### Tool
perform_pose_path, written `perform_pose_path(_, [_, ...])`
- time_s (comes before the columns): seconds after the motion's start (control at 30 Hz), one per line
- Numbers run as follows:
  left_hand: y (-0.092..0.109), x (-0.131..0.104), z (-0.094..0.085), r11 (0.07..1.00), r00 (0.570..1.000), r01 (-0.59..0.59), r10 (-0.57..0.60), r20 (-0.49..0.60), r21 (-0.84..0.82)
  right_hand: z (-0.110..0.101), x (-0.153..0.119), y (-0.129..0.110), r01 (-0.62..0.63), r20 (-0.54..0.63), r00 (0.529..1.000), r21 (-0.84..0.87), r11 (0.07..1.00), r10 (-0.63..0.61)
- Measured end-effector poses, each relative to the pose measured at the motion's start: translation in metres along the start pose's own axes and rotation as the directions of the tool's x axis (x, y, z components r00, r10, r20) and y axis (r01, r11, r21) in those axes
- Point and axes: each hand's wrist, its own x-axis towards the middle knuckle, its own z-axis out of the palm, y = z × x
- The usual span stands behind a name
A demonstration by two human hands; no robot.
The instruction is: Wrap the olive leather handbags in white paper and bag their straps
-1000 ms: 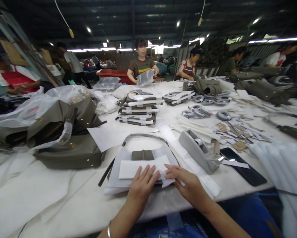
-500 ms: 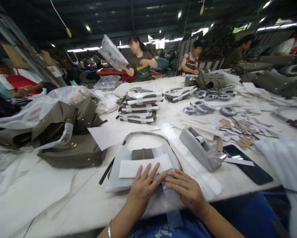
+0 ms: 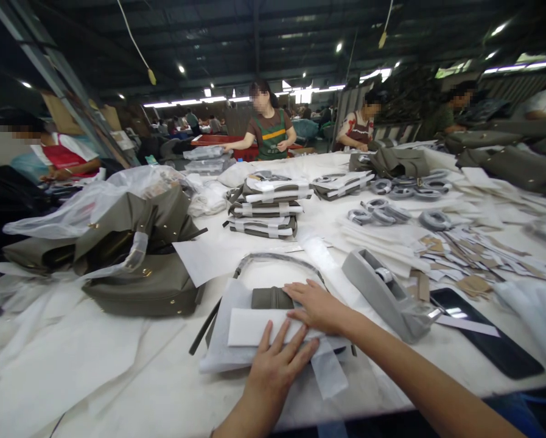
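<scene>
An olive-brown handbag lies in front of me, its flap showing through thin white wrapping sheet. A white foam strip rests across the wrapped front. My left hand is open, its spread fingers flat on the foam strip's lower right part. Beyond it, my right hand also lies open, fingers stretched out over the right end of the flap and the wrapping. A piece of clear tape hangs off the lower right of the bag. The handle arches away from me.
A grey tape dispenser and a dark phone are at right. Olive bags stand at left. Stacked wrapped bags sit beyond. Paper scraps lie at far right. A co-worker stands across the table.
My right hand has moved away from me, up to the flap. My left hand has slid slightly down. The co-worker opposite has lowered a wrapped package onto a pile.
</scene>
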Motion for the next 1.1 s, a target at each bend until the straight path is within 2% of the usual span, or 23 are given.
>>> perform_pose_path(0.13, [0.004,-0.003,0.009,0.999,0.997,0.035,-0.037,-0.073,-0.023,0.013,0.001,0.005,-0.052,0.021,0.998,-0.064,0.997,0.054])
perform_pose_path(0.3, [0.012,-0.008,0.024,0.993,0.985,0.105,-0.112,-0.132,-0.059,0.013,0.001,0.001,-0.156,0.021,0.987,-0.177,0.972,0.162])
perform_pose_path(0.43, [0.014,-0.010,0.028,0.992,0.975,0.115,-0.122,-0.184,-0.048,0.009,0.010,0.003,-0.124,0.062,0.988,-0.206,0.971,0.139])
perform_pose_path(0.57, [0.008,-0.009,0.017,0.998,0.995,0.059,-0.060,-0.078,-0.019,0.000,0.005,0.013,0.004,0.121,0.993,-0.127,0.992,0.012])
perform_pose_path(0.67, [0.004,-0.007,0.005,0.996,0.998,0.056,-0.056,-0.010,-0.063,-0.006,-0.021,0.017,0.047,0.125,0.991,-0.040,0.998,-0.042])
perform_pose_path(0.77, [0.002,-0.005,-0.002,0.992,0.998,0.068,-0.066,0.024,-0.102,-0.009,-0.062,0.011,0.051,0.038,0.998,0.104,0.993,-0.056])
perform_pose_path(0.87, [0.001,-0.004,-0.005,0.985,0.992,0.080,-0.064,0.106,-0.150,-0.010,-0.102,0.000,0.120,-0.035,0.993,0.181,0.976,-0.116])
perform_pose_path(1.0, [0.000,-0.004,-0.008,0.980,0.984,0.077,-0.044,0.175,-0.183,-0.004,-0.126,-0.012,0.184,-0.083,0.980,0.014,0.983,-0.182])
perform_pose_path(1.1, [0.000,-0.004,-0.009,0.980,0.977,0.078,-0.038,0.209,-0.182,0.009,-0.122,-0.016,0.216,-0.274,0.931,-0.122,0.969,-0.242])
